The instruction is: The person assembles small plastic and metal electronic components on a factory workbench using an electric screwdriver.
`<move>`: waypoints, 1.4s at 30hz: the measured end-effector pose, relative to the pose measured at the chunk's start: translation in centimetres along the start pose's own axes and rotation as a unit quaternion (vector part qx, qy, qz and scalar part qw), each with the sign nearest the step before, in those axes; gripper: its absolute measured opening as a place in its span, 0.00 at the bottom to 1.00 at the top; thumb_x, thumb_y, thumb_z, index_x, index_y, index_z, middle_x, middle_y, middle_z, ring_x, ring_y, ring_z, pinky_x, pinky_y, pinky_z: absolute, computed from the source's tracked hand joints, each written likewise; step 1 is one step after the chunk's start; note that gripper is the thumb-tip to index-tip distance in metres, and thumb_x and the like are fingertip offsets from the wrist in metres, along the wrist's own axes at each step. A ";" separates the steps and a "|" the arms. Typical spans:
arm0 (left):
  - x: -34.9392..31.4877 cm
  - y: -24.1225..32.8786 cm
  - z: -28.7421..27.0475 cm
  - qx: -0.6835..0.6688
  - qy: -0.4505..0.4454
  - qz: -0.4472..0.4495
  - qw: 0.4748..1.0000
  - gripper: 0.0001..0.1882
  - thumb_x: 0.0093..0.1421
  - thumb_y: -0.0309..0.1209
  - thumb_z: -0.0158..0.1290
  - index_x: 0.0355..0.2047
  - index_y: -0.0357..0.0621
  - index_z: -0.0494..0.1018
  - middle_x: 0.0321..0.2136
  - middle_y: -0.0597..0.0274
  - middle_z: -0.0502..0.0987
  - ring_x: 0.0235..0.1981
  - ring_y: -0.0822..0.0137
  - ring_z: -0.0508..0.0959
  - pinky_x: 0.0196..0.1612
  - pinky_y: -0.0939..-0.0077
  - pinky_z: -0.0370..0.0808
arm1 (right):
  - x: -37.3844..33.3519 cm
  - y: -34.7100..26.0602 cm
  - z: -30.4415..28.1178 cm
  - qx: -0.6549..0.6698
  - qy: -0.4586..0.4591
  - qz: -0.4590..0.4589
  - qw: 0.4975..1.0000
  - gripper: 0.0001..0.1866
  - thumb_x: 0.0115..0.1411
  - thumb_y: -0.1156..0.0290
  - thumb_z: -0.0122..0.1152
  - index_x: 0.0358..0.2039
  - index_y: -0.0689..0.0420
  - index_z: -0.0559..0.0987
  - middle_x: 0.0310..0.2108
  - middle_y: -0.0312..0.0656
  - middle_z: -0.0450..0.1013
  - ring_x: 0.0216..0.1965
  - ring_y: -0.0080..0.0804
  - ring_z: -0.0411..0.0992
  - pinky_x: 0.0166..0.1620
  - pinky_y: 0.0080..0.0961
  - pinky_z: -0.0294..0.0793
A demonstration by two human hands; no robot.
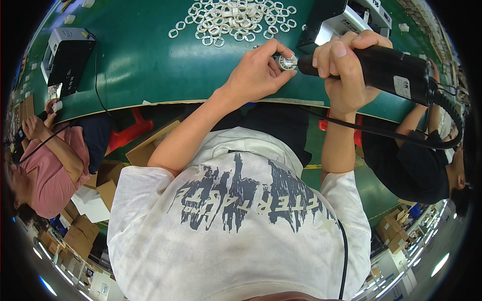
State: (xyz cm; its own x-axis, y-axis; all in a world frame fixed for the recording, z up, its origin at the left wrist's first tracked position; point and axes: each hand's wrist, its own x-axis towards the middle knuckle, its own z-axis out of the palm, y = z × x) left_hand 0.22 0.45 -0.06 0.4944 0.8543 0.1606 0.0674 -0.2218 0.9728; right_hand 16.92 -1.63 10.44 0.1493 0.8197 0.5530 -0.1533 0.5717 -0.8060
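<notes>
My left hand (256, 72) pinches a small round whitish part (287, 62) between thumb and fingers, just above the green table. A black electric screwdriver (389, 70) lies nearly level in my right hand (347, 75), whose fingers wrap round its body. Its narrow end points left, and its tip meets the round part or comes very close; I cannot tell whether they touch. Thin dark and red wires show beside my left fingertips. Beyond my hands, a heap of white rings (233, 20) with open centres covers the table.
A black and silver boxy device (346, 22) stands right of the heap, another (68, 57) at the far left. The screwdriver's black cable (391, 134) loops below my right wrist. People in pink (55, 165) and black (411, 170) sit either side. Red stools (131, 131) flank me.
</notes>
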 end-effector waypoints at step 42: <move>-0.1 -0.1 -0.1 0.057 0.008 0.009 0.998 0.23 0.59 0.30 0.75 0.50 0.40 0.78 0.45 0.61 0.84 0.27 0.74 0.84 0.33 0.78 0.82 | -0.3 -1.5 -1.5 0.053 0.030 -0.008 0.998 0.17 0.66 0.86 0.63 0.52 0.62 0.71 0.28 0.46 0.75 0.19 0.30 0.70 0.27 0.34 0.78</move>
State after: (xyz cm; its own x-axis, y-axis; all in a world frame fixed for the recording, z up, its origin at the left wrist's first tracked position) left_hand 0.10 0.44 -0.20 0.4818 0.8573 0.1813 0.1568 -0.2879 0.9447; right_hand 18.52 -2.78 11.18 0.2104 0.8082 0.5501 -0.2522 0.5885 -0.7682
